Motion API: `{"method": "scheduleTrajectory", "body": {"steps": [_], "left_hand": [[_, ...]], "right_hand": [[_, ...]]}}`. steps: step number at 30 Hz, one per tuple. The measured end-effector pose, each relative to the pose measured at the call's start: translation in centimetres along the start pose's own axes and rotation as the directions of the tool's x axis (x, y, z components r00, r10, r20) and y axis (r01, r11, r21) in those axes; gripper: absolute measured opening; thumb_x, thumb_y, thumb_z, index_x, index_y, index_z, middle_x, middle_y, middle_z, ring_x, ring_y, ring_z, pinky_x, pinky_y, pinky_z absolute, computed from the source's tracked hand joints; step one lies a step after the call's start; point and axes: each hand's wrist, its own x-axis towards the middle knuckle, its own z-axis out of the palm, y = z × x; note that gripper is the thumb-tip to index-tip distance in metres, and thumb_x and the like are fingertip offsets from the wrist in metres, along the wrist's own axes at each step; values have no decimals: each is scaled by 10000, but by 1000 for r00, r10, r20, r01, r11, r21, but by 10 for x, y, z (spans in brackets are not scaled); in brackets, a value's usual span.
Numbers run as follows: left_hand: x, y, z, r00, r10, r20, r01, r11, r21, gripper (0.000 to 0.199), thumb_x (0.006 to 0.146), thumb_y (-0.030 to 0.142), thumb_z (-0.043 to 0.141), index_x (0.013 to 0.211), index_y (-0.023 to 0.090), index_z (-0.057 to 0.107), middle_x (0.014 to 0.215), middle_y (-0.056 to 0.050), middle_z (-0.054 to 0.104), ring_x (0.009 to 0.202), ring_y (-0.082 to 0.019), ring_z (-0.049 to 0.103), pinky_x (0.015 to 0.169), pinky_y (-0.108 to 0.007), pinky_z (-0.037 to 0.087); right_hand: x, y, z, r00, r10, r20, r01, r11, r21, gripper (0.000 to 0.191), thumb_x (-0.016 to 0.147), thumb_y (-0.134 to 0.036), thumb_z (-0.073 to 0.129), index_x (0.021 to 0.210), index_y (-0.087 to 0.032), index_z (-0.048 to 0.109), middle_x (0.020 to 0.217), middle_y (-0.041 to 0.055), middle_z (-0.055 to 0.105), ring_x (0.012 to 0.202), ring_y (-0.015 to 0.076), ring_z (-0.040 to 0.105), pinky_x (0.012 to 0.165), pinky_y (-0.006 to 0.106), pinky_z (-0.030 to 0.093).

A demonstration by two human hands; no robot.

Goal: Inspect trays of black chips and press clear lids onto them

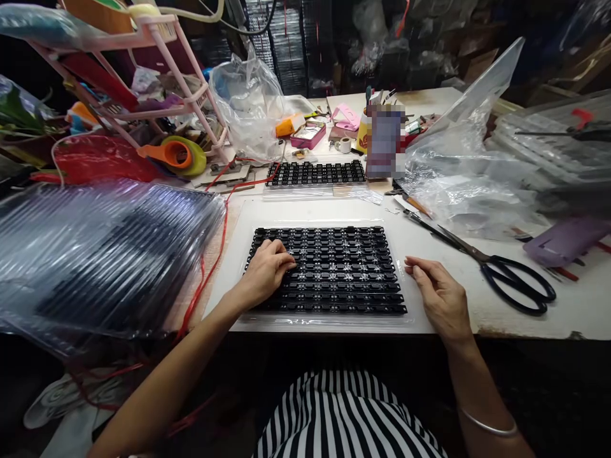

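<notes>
Rows of small black plastic parts (344,270) lie in a shallow clear plastic tray (405,318) in front of me. Over the left side of these rows is my left hand (267,270), thumb and fingers closed in a pinch. Whatever sits between those fingertips is hidden. My right hand (442,299) rests just beyond the tray's right edge. Its thumb and forefinger are pressed together near the rim, and anything in them is too small to name. Behind the tray stands a second batch of black parts (315,173).
Large black-handled scissors (513,273) lie to the right, near crumpled clear plastic bags (472,184). A stack of plastic-wrapped black trays (109,254) fills the left, with red string (210,273) alongside. A pink rack (191,95) rises at the back left.
</notes>
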Motion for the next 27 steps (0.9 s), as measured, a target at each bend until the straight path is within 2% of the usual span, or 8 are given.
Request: {"method": "scheduleTrajectory", "body": {"steps": [4,7,10,14,17,20,23,27], "left_hand": [[4,1,-5,1000,-14,-13,14,1000,-9,183,856,266,546,749,208,682,788,-41,576,788,-189,494,712,-346,462],[6,-4,-21,990,-77,-122,78,997,2,193,871,277,523,786,199,677,796,-39,592,812,-187,526,755,-346,451],[4,-18,-45,944,-182,-276,195,980,21,196,860,318,536,794,199,677,774,-25,599,801,-179,548,750,-326,436],[-3,-42,-67,902,-269,-337,286,958,2,206,834,346,553,783,195,684,748,-11,587,723,-158,547,681,-301,421],[-6,-57,-67,886,-323,-331,333,943,-29,217,823,358,552,793,190,685,761,-11,595,686,-145,544,647,-285,417],[-2,-71,-59,893,-338,-298,343,939,-39,239,820,367,540,812,179,688,788,-25,620,706,-149,566,667,-281,429],[6,-82,-49,911,-319,-261,321,946,-36,250,821,361,519,814,175,687,796,-36,640,709,-154,580,667,-278,446],[17,-90,-40,939,-266,-217,274,962,7,233,820,330,504,840,197,694,861,-52,662,806,-182,600,755,-307,465]], "right_hand": [[0,0,-1,1000,0,7,0,1000,0,261,904,-363,511,1066,-215,652,1055,74,649,945,225,643,907,450,497],[-1,-1,-2,1000,-10,11,10,1000,-5,256,905,-357,513,1068,-219,653,1048,68,652,953,221,637,906,436,494],[-1,0,-1,1000,-8,11,8,1000,-5,251,905,-351,517,1072,-224,654,1046,60,653,960,213,632,910,417,491],[-2,1,-1,1000,5,6,-5,1000,1,245,900,-353,524,1063,-229,658,1049,55,655,951,210,633,912,415,486],[4,-8,-3,1000,17,-11,-17,1000,6,238,903,-355,514,1045,-229,658,1026,59,661,927,213,638,857,404,506],[23,-30,-3,990,-137,36,139,988,-68,219,911,-331,498,1028,-239,658,978,63,665,915,219,627,818,388,501],[56,-48,9,902,-358,241,400,903,-154,215,916,-292,477,1002,-232,666,933,73,654,865,220,610,783,385,479],[103,-49,40,759,-419,499,608,731,-310,222,911,-240,465,923,-192,682,884,90,633,838,239,569,741,408,408]]}}
